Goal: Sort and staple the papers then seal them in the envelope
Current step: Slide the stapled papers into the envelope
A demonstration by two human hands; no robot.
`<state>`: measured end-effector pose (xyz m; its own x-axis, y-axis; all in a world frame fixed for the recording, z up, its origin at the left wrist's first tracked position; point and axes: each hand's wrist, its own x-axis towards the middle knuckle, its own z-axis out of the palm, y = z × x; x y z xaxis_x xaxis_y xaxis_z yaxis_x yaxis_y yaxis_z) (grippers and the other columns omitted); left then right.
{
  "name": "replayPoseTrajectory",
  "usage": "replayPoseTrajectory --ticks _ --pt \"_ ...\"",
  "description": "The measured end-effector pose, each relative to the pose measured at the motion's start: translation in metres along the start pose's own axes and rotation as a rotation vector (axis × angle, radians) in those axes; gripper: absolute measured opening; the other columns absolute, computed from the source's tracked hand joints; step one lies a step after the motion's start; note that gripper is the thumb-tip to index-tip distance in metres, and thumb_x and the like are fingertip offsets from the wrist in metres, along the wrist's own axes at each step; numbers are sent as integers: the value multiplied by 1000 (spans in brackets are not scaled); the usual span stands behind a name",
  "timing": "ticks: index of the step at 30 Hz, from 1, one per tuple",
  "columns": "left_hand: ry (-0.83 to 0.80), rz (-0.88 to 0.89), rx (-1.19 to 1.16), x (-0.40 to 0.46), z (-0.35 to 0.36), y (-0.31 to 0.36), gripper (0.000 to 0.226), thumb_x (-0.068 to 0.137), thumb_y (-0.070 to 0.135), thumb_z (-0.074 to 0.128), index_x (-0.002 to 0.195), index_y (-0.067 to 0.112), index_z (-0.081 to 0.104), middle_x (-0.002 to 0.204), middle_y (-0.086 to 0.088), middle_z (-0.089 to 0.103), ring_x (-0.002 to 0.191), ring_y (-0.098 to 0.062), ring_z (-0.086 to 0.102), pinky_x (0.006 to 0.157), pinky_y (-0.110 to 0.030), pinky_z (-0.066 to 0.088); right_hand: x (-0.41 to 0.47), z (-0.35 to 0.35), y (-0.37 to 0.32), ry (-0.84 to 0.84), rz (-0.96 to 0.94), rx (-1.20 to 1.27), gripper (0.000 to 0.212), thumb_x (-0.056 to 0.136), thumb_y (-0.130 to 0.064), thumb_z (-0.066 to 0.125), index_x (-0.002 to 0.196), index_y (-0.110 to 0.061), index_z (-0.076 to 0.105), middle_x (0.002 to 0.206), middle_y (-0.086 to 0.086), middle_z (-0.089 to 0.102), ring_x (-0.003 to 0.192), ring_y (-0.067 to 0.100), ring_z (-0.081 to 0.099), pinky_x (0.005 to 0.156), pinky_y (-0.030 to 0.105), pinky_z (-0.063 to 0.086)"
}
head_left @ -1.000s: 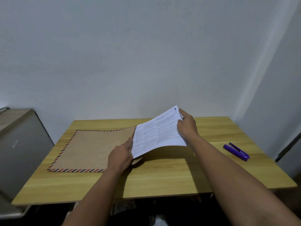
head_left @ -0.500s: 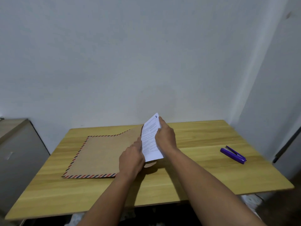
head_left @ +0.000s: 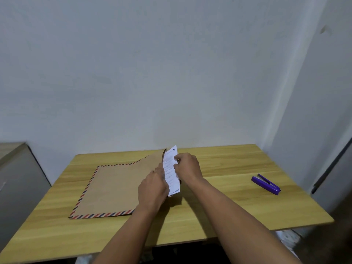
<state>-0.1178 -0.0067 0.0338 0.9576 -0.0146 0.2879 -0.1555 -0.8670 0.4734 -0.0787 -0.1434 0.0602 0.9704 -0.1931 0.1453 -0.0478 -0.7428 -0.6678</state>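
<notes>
A large brown envelope [head_left: 114, 185] with a red and blue striped border lies on the wooden table [head_left: 224, 164], its mouth facing right and lifted. The printed white papers [head_left: 170, 172] stick out of that mouth, with only a narrow strip visible. My left hand [head_left: 152, 189] holds the upper edge of the envelope's mouth. My right hand [head_left: 187, 167] grips the papers at their right side, fingers curled on the sheet. A purple stapler [head_left: 265, 184] lies on the table to the right, apart from both hands.
A grey cabinet [head_left: 17, 180] stands left of the table. A white wall runs just behind the table's far edge, with a corner at the right. Bare table surface lies between my right arm and the stapler.
The papers have slid left into the envelope, from mostly exposed to a narrow strip. My right hand moved left with them, close to my left hand. The view shifted slightly.
</notes>
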Motion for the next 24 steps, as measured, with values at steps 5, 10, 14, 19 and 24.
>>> replayPoseTrajectory --ticks 5,10,14,19,24 --pt "28 105 -27 -3 -6 20 52 101 22 35 152 35 37 113 -4 70 96 -31 64 65 -34 31 -8 11 -3 -27 10 52 26 88 -5 61 105 -16 78 106 8 77 98 27 70 78 30 54" --pt "-18 139 46 -7 -9 32 59 99 19 40 156 28 31 127 -3 66 109 -29 63 73 -37 40 -6 16 -1 -153 109 207 27 97 -19 49 79 -27 68 92 3 75 93 27 69 85 42 58" --pt "-37 114 75 -8 -8 25 59 100 20 38 158 27 30 122 -7 69 106 -31 64 73 -37 43 -1 13 5 -265 164 279 18 91 -10 57 91 -15 74 89 10 74 76 26 68 63 31 61" --pt "-69 78 138 -8 -2 16 55 100 18 38 155 22 33 99 -8 71 85 -32 65 61 -34 42 -8 -12 15 7 211 35 27 87 -26 70 114 -24 68 111 0 71 101 25 70 79 35 57" --pt "-89 75 97 -6 8 20 51 96 21 42 146 22 38 95 -9 71 84 -35 67 66 -40 55 -17 -16 35 -194 393 286 67 82 -19 72 145 -16 49 125 12 65 104 33 70 84 49 64"
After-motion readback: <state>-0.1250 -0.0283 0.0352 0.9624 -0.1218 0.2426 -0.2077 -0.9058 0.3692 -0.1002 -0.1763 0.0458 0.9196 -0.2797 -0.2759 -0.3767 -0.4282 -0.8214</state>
